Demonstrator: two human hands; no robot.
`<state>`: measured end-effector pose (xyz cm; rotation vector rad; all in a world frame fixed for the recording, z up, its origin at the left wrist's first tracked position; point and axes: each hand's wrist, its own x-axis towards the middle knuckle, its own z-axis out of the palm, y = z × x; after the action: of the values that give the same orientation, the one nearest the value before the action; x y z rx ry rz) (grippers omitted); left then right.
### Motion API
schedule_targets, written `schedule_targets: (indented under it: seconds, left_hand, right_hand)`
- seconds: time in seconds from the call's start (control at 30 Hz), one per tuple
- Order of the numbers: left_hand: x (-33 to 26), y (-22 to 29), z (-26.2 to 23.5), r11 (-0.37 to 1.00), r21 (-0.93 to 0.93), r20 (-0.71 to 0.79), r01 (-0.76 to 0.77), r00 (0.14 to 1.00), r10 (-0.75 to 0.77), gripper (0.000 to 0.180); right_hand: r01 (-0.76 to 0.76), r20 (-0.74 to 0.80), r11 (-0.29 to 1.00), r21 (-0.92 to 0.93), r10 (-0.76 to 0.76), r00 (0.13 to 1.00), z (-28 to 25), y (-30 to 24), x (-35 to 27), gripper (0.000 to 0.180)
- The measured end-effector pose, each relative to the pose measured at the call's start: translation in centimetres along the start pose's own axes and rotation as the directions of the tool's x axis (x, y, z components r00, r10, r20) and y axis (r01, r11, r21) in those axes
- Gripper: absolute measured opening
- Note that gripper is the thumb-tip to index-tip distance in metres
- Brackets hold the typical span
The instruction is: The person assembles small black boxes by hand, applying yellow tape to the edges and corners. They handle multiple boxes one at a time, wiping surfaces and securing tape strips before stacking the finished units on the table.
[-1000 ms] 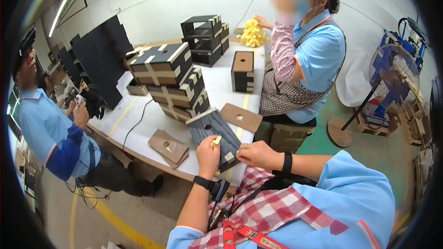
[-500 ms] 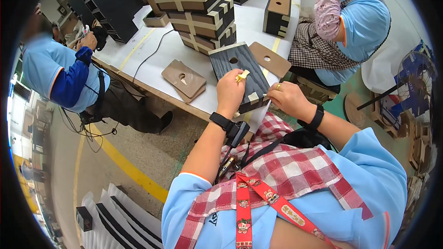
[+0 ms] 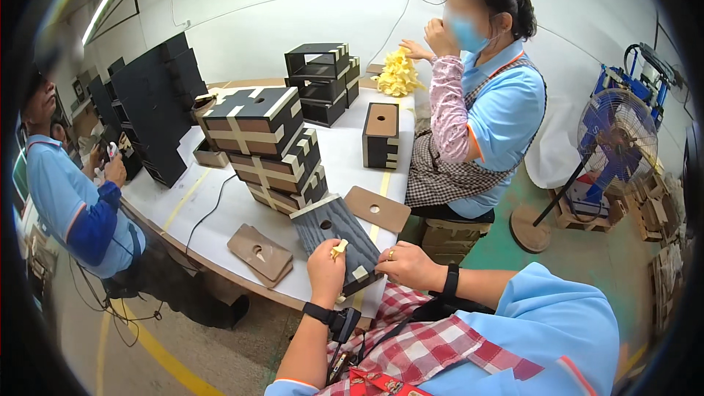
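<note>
A dark box with a grey wood-grain top (image 3: 345,231) and a round hole lies near the table's front edge. My left hand (image 3: 326,275) is closed over its near left part, with a crumpled piece of pale yellow tape (image 3: 339,249) sticking up from the fingers. At the box's near right corner, my right hand (image 3: 412,265) has its fingers pinched together; what is between them is too small to make out. A short tape strip (image 3: 359,273) sticks to the top between my hands. Brown boards with holes (image 3: 260,255) lie stacked to the left, and another brown board (image 3: 378,209) lies behind the box.
Taped dark boxes (image 3: 253,128) stand stacked behind my work. A single box (image 3: 380,136) and a yellow tape pile (image 3: 400,77) are farther back. One co-worker (image 3: 477,117) sits at right, another (image 3: 81,198) stands at left. A cable (image 3: 209,209) crosses the table (image 3: 172,231). A fan (image 3: 616,143) stands right.
My view has tilted up, so the table and hands sit lower and more of the far wall shows. Both hands stay at the same places on the box.
</note>
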<state>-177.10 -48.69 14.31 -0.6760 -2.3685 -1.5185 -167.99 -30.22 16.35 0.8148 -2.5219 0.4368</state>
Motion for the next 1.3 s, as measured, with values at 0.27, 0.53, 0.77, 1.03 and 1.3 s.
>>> schedule_targets:
  seconds: [0.27, 0.53, 0.77, 1.03, 1.3]
  left_hand:
    - [-0.1, 0.6, 0.1, 1.0, 0.0, 0.01, -0.011, 1.0, 0.011, 0.013]
    - [-0.4, 0.3, -0.5, 0.991, -0.05, 0.015, -0.127, 0.992, 0.127, 0.018]
    - [-2.7, 6.0, -4.6, 0.968, -0.247, 0.096, 0.03, 0.995, -0.006, 0.016]
    - [-4.7, 9.5, -5.7, 0.787, -0.508, 0.33, 0.35, 0.923, -0.198, 0.032]
    - [-4.7, 7.7, -5.8, 0.525, -0.638, 0.428, 0.563, 0.826, -0.367, 0.031]
  right_hand:
    - [-0.061, 0.126, 0.985, 0.161, 0.041, 0.991, -2.5, -0.9, -2.4, 0.009]
    - [-0.486, 0.094, 0.529, 0.695, 0.604, 0.791, -5.3, -2.1, 0.8, 0.011]
    - [-0.478, 0.241, 0.291, 0.828, 0.585, 0.774, -4.8, -1.8, 3.0, 0.016]
    - [-0.355, 0.146, 0.447, 0.821, 0.438, 0.887, -3.9, -3.8, 4.6, 0.019]
    - [-0.314, 0.129, 0.702, 0.639, 0.305, 0.944, -4.2, -4.5, 3.3, 0.043]
